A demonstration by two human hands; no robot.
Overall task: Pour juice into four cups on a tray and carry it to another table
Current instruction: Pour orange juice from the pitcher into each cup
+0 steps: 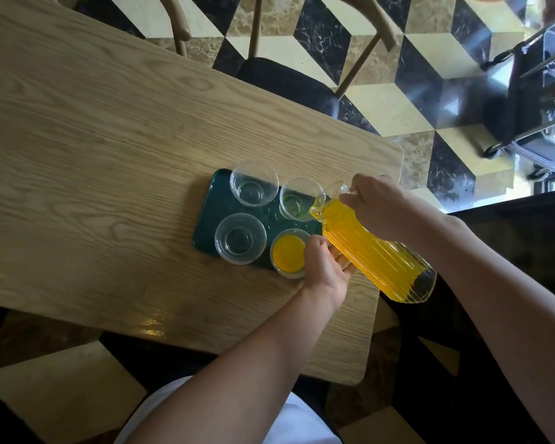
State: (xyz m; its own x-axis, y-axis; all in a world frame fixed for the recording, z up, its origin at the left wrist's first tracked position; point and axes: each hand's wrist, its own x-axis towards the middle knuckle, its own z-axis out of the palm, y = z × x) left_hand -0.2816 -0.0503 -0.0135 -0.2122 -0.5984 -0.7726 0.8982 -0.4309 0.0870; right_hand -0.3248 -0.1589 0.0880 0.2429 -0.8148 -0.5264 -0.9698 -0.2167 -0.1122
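Pitcher and fingers: the ribbed glass pitcher (375, 251) of orange juice lies tilted between both hands, its spout over the far right cup (300, 198). The right hand (378, 206) is wrapped over the neck from the far side, fingers clamped on the glass. The left hand (326, 264) props the pitcher's body from below; its fingers (342, 259) lie flat against the glass, only slightly curled.

Arm pose: both bare forearms reach out from the near edge of the picture. The right arm comes in from the right with the wrist bent down over the neck. The left arm runs up the middle, palm turned toward the pitcher, its knuckles just beside the full cup (289, 253).

Pitcher look: clear, with lengthwise ribs, mostly full; the base points near and right, past the edge of the counter (109, 155).

Cups: four clear cups stand on a dark green tray (217, 201). The near right one is filled with juice. The far right one shows a faint yellow tint at the bottom. The far left cup (254, 182) and near left cup (240, 238) look empty.

Tray place: on the wooden counter, toward its right end, cups in two rows of two.

Surroundings: a chair (285, 78) stands at the far side, on a floor (414, 107) patterned in black, cream and brown.
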